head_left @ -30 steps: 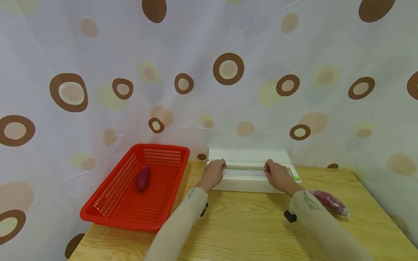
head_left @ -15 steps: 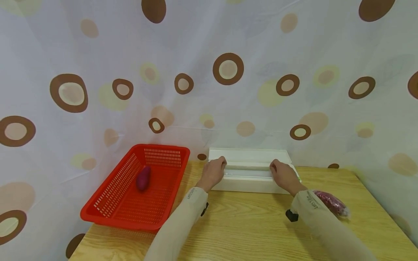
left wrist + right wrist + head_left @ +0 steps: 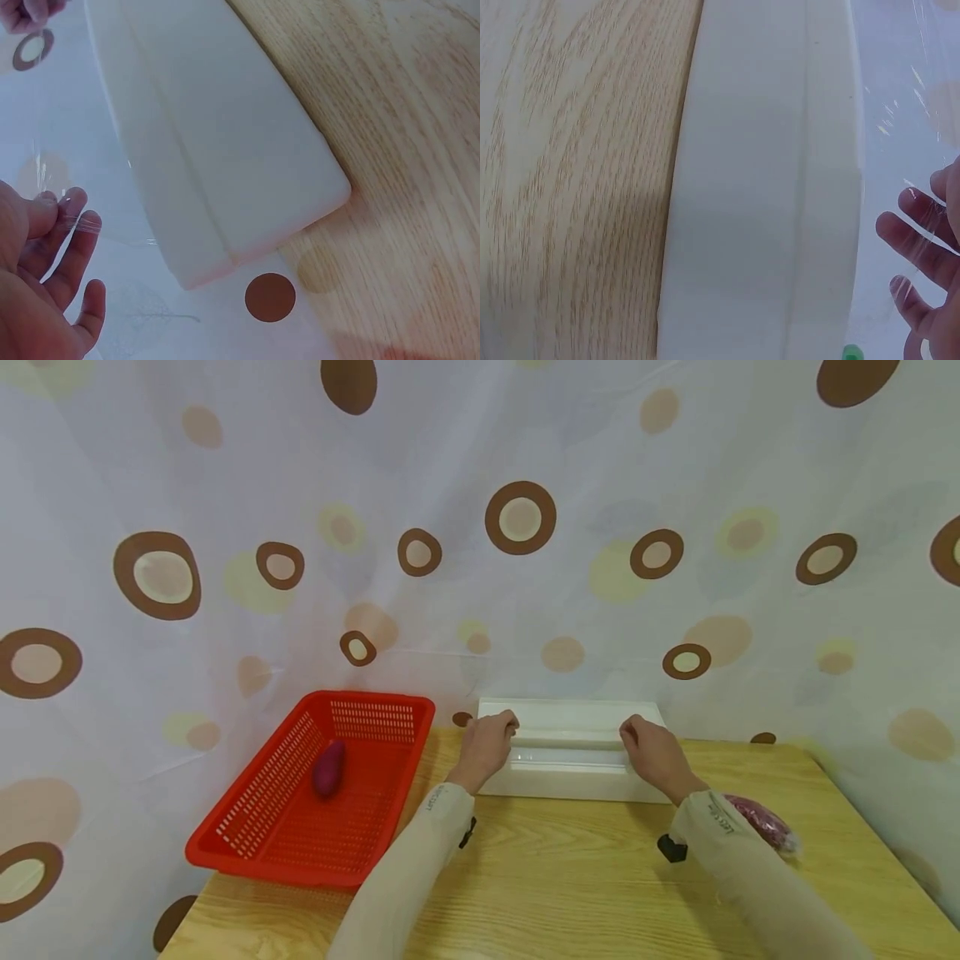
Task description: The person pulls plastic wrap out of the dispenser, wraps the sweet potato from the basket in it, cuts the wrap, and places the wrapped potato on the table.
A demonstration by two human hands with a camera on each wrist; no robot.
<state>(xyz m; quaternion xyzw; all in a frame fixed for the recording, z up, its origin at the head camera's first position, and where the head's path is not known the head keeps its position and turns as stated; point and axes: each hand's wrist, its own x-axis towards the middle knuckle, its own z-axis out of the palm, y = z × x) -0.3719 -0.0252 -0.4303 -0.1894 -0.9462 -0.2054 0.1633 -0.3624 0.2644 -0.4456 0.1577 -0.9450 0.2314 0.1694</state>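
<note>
A white cling film dispenser (image 3: 570,783) lies lengthwise at the back of the table, its lid (image 3: 570,713) raised. My left hand (image 3: 486,747) pinches one corner of the clear cling film (image 3: 112,217) between thumb and finger, just above the dispenser's left end. Toward the other end, my right hand (image 3: 658,756) holds the film's opposite corner, and the other fingers show through the sheet in the right wrist view. Between the hands the film (image 3: 900,112) stretches up from the box, thin and shiny. A green knob (image 3: 852,352) peeks out beside the dispenser.
A red plastic basket (image 3: 300,875) stands on the left with a purple sweet potato (image 3: 328,768) inside. Partly behind the right sleeve lies a film-wrapped purple item (image 3: 763,822). A patterned curtain (image 3: 420,460) hangs close behind the wooden table (image 3: 555,877).
The right hand has shifted right along the dispenser, widening the span between the hands. Both hands have risen a little with the film.
</note>
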